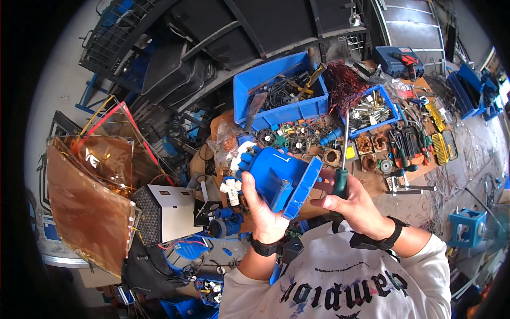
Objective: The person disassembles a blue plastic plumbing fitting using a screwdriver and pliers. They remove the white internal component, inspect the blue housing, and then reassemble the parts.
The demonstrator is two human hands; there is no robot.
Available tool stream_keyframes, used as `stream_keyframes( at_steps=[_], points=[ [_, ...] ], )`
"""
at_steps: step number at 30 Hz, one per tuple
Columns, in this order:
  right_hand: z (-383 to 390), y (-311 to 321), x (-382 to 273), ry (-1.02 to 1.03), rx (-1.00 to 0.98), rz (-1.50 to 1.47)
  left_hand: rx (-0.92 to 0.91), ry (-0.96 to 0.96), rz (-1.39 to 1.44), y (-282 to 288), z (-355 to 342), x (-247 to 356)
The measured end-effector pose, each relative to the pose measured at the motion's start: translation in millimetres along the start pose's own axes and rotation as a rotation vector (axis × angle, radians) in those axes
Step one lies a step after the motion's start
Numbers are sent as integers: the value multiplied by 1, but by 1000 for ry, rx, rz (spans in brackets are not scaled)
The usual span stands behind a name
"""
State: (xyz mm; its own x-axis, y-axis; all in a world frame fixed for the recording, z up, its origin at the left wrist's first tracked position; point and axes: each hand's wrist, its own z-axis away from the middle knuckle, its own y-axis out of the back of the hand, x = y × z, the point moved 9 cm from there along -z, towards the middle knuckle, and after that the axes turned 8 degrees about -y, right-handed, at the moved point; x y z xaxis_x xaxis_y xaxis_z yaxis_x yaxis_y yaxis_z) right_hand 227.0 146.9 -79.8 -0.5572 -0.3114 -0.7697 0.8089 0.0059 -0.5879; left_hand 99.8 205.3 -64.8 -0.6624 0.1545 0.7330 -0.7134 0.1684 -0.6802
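Note:
My left hand (264, 215) is closed around the lower left side of a blue cast housing (279, 167), its thumb laid along the near face. The housing is tilted, with a wide square flange on its right and short blue stubs on its left. In my right hand (358, 204) is a screwdriver (340, 183) with a green handle, its long shaft pointing up and away. The right fingertips come close to the flange; whether they touch it I cannot tell. A white plastic fitting (232, 191) is just left of the housing.
A large blue crate (289, 114) of cables and tools stands at the back of the wooden table (372, 183). Right of it are a smaller blue bin (372, 109) of metal parts, copper wire (342, 85) and several pliers (406, 143). A white box (172, 212) is at left.

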Motion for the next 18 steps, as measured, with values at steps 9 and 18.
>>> stream_keyframes(
  at_steps=[9, 18],
  points=[
    [-10, -17, -7, 43, 32, -47, 86, -230, -260, 12, 4, 5],
    [-7, -26, -16, -40, -17, -10, 118, -91, -202, 2, 7, 4]
  ],
)
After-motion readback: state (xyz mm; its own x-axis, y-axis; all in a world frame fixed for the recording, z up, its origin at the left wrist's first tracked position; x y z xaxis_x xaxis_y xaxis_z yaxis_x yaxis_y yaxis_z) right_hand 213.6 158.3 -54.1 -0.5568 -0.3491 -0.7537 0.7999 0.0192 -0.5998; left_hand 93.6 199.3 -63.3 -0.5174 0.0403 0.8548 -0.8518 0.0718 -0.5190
